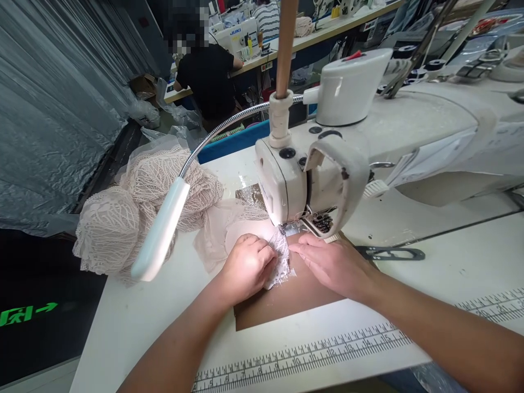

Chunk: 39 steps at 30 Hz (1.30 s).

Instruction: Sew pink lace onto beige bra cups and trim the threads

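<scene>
- Our left hand (246, 266) is curled, and its fingers pinch and press down on the small piece of white lace cloth (280, 259).
- Our right hand (332, 263) lies flat and open. It holds nothing, and its fingertips touch the right edge of the same lace.
- The lace sits between our two hands, on the brown cardboard sheet (286, 297) on the white bench (135, 316).
- The far end of the lace is right at the foot of the cream sewing machine (311, 180), where the needle comes down. So the lace runs from our hands away toward the needle, and that is its long way.
- Both hands are close to the needle. The left one covers more of the lace, and the fingertips of the right one are nearer the metal foot.
- A white bendy lamp (161, 232) hangs over the left side of the bench.
- A pile of pale pink lace pieces (135, 213) lies well to the left of our hands.
- Black thread snips (388, 253) lie just right of our right hand.
- A printed ruler strip (327, 346) runs along the near edge of the bench.
- Another person in a black top (208, 76) sits at a bench far behind.
</scene>
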Each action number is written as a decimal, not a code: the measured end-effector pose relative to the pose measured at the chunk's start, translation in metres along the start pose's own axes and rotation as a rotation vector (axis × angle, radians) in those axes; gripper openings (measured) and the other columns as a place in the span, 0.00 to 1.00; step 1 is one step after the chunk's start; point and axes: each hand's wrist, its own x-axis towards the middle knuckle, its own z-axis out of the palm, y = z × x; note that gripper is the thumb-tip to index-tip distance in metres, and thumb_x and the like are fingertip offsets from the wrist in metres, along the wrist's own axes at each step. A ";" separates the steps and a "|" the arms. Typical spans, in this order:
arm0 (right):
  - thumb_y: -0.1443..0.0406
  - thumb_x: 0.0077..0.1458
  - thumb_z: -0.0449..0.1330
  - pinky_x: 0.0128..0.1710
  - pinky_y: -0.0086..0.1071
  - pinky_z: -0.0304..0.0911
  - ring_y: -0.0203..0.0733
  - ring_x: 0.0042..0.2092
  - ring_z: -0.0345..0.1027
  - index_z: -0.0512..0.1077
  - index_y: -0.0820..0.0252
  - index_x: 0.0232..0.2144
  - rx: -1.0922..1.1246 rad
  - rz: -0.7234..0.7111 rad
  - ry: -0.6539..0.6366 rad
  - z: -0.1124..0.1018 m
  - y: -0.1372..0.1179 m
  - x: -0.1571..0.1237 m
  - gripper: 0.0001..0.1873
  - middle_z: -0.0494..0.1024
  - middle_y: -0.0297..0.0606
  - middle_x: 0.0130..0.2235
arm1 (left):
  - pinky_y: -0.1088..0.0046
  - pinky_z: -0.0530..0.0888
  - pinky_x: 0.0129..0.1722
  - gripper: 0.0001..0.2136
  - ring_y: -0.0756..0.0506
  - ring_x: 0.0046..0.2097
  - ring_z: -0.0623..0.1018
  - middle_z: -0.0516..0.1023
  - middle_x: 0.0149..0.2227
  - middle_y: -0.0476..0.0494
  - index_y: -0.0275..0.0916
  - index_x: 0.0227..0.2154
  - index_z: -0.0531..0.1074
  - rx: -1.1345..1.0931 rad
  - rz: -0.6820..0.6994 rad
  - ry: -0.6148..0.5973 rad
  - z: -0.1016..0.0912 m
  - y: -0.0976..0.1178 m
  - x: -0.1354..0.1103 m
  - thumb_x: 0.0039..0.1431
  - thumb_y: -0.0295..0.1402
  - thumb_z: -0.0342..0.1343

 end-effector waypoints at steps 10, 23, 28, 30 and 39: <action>0.74 0.56 0.49 0.28 0.30 0.51 0.35 0.28 0.57 0.74 0.60 0.36 -0.098 -0.010 -0.066 0.001 0.000 -0.001 0.14 0.69 0.35 0.29 | 0.67 0.67 0.40 0.08 0.46 0.33 0.68 0.70 0.28 0.44 0.36 0.31 0.69 -0.107 -0.025 -0.034 -0.004 -0.001 -0.001 0.62 0.29 0.46; 0.75 0.55 0.50 0.27 0.32 0.43 0.35 0.26 0.48 0.73 0.59 0.37 -0.179 -0.019 -0.161 -0.001 -0.004 -0.003 0.14 0.66 0.35 0.29 | 0.60 0.66 0.44 0.20 0.41 0.44 0.69 0.65 0.59 0.40 0.35 0.56 0.62 0.142 0.091 -0.120 0.001 -0.005 -0.001 0.65 0.37 0.41; 0.75 0.56 0.50 0.27 0.32 0.43 0.35 0.26 0.48 0.73 0.59 0.40 -0.178 -0.030 -0.140 0.000 -0.003 -0.006 0.15 0.67 0.34 0.29 | 0.61 0.65 0.42 0.21 0.41 0.41 0.68 0.64 0.60 0.40 0.35 0.57 0.62 0.212 0.117 -0.132 0.001 -0.006 -0.004 0.65 0.38 0.41; 0.75 0.55 0.50 0.27 0.32 0.42 0.35 0.26 0.48 0.73 0.59 0.39 -0.183 -0.030 -0.132 0.000 -0.003 -0.005 0.15 0.67 0.34 0.28 | 0.61 0.65 0.42 0.21 0.41 0.41 0.68 0.64 0.60 0.40 0.35 0.57 0.62 0.213 0.117 -0.138 0.000 -0.006 -0.004 0.66 0.38 0.40; 0.75 0.54 0.51 0.27 0.32 0.43 0.35 0.27 0.52 0.74 0.58 0.39 -0.258 0.028 -0.131 -0.001 -0.007 0.002 0.16 0.68 0.34 0.29 | 0.60 0.65 0.43 0.21 0.41 0.45 0.68 0.62 0.61 0.41 0.35 0.58 0.61 0.195 0.093 -0.149 -0.002 -0.010 0.001 0.64 0.35 0.41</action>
